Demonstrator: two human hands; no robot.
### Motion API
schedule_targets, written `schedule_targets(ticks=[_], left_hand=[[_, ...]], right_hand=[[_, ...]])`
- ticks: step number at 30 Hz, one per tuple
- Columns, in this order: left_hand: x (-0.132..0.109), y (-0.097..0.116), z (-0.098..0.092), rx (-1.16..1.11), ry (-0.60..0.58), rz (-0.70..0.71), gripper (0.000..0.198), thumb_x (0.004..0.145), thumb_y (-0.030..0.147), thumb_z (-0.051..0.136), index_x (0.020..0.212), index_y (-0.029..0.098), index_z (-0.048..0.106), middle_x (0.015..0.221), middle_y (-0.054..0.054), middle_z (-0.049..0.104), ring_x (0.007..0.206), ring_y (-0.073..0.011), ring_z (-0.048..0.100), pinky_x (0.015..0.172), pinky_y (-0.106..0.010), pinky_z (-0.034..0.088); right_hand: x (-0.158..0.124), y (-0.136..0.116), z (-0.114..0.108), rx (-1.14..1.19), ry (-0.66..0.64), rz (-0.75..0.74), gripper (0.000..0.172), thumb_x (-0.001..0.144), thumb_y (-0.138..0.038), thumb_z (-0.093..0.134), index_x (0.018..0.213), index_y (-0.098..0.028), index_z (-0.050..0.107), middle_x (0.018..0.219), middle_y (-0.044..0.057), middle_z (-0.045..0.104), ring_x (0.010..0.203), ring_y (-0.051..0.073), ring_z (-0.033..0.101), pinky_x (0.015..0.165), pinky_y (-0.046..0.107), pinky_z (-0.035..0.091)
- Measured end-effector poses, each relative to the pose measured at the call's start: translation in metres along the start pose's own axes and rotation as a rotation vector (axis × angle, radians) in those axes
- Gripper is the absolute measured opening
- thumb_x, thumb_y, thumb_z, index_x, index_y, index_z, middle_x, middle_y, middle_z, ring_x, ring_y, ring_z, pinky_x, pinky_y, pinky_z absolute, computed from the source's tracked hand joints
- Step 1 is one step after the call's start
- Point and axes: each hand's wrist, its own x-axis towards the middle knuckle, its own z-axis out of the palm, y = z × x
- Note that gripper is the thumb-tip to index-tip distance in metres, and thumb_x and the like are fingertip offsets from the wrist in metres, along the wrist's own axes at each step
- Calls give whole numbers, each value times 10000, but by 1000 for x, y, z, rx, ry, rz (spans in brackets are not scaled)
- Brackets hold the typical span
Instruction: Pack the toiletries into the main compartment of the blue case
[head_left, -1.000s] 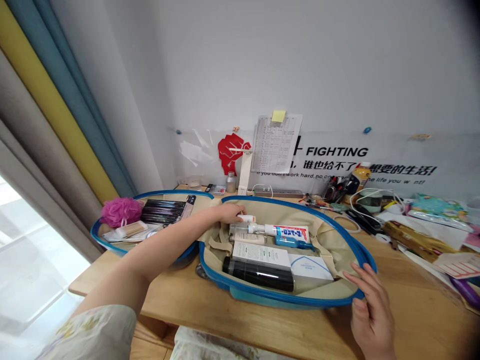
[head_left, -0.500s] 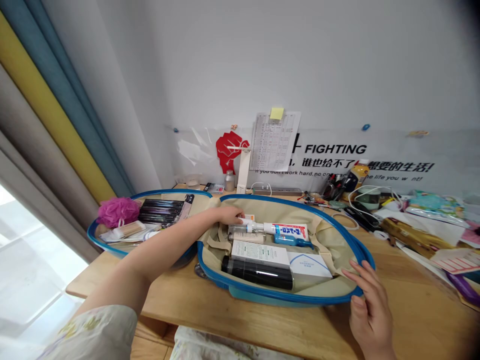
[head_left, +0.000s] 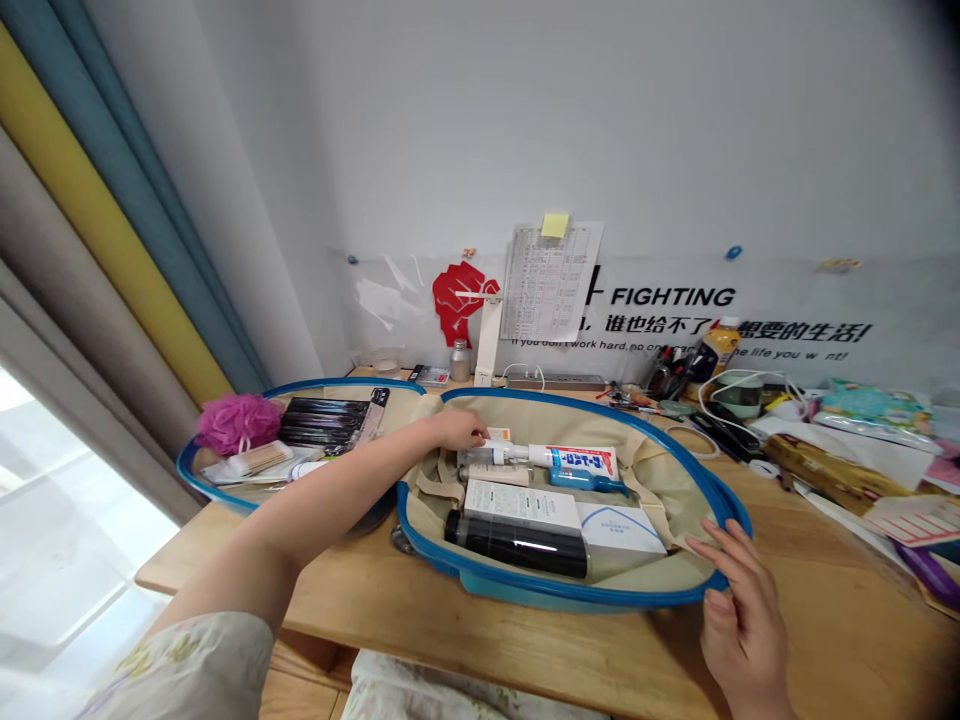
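My left hand (head_left: 459, 430) reaches into the right half of an open blue-rimmed case (head_left: 540, 596). Its fingers are closed at the far left of the contents; what they hold is hidden. By the fingertips lie a small white-and-orange box (head_left: 499, 434) and a clear, white-capped bottle (head_left: 484, 455). Further right are a toothpaste tube (head_left: 596, 461) and a blue pump bottle (head_left: 577, 481). Two white boxes (head_left: 517, 503) and a black cylindrical bottle (head_left: 517, 545) fill the near side. My right hand (head_left: 742, 610) rests on the case's right rim, fingers spread and thumb outside.
In the case's left half are a pink bath puff (head_left: 238, 424), cotton swabs (head_left: 259, 458) and a black striped pack (head_left: 326, 422). The wooden desk (head_left: 600, 650) carries pens, cables and packets at right. A white lamp (head_left: 487, 345) stands behind.
My left hand has shifted very slightly, and the white piece at its fingertips shows less now. The right hand stays on the rim.
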Motion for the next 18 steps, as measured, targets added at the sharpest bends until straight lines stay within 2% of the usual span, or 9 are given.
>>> schedule_targets(ticks=[8, 11, 14, 18], left_hand=[[-3, 5, -3, 35, -7, -14, 323, 947, 378, 567, 1201, 182, 596, 1266, -95, 592, 1107, -232, 593, 954, -471, 499], [-9, 8, -6, 40, -24, -4, 405, 955, 444, 529, 1277, 202, 566, 1301, -103, 582, 1148, -242, 579, 984, -471, 469], [-14, 9, -8, 56, -62, -4, 527, 896, 541, 562, 1359, 290, 532, 1326, -85, 588, 1199, -255, 563, 1009, -380, 433], [-18, 10, -9, 74, -106, -39, 682, 820, 596, 595, 1428, 312, 473, 1361, -106, 572, 1171, -307, 586, 954, -360, 444]], right_hand=[[1, 0, -1, 8, -7, -16, 378, 963, -427, 395, 1115, -174, 631, 1257, 166, 609, 1333, 359, 459, 1061, 597, 371], [0, 0, -1, 5, -13, -20, 384, 964, -430, 394, 1115, -171, 634, 1252, 167, 612, 1333, 358, 458, 1058, 593, 373], [0, 1, 0, 13, -6, -17, 388, 963, -437, 391, 1111, -173, 634, 1245, 164, 617, 1332, 354, 461, 1060, 594, 369], [0, 1, 0, 22, 0, 0, 389, 957, -445, 400, 1102, -172, 636, 1247, 165, 619, 1338, 352, 456, 1065, 589, 371]])
